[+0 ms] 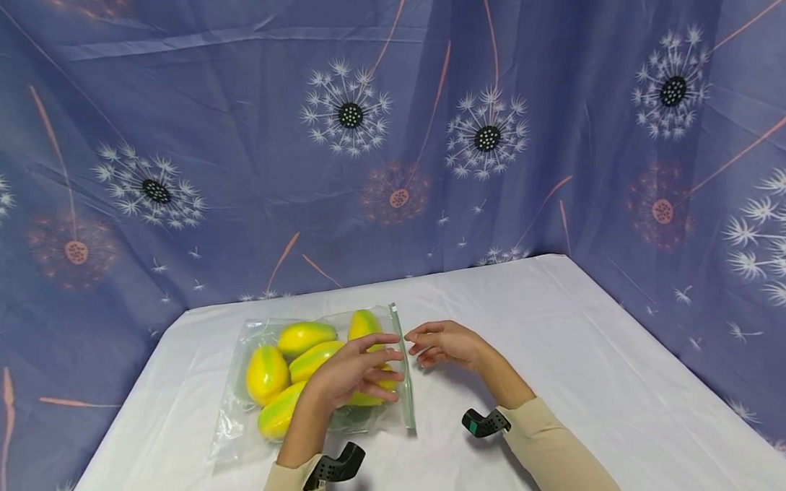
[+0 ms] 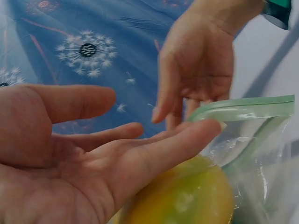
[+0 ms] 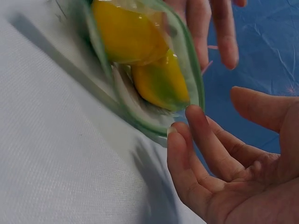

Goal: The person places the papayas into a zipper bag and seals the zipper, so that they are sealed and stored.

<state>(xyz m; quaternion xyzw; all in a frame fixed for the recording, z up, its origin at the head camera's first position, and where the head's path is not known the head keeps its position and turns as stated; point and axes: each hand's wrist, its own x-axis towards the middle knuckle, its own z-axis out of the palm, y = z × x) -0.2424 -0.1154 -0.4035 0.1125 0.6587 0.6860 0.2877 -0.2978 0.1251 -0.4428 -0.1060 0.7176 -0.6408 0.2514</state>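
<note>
A clear zip bag (image 1: 233,432) with a green zip edge lies on the table, its mouth toward the right. Inside are several yellow fruits (image 1: 267,375) with green streaks, shaped like papayas or mangoes. My left hand (image 1: 352,373) is over the bag's mouth end, fingers spread and nothing gripped. Just right of the zip edge hovers my right hand (image 1: 451,343), its fingers loosely bent and holding nothing. The right wrist view shows the green rim (image 3: 198,70) parted around two fruits, with the right fingertips close to it; whether they touch, I cannot tell.
A white cloth covers the table (image 1: 552,326). Behind it and along the sides hangs a blue curtain (image 1: 254,171) printed with dandelions. Each wrist wears a black camera mount, one on the left sleeve (image 1: 291,487) and one on the right sleeve (image 1: 556,442).
</note>
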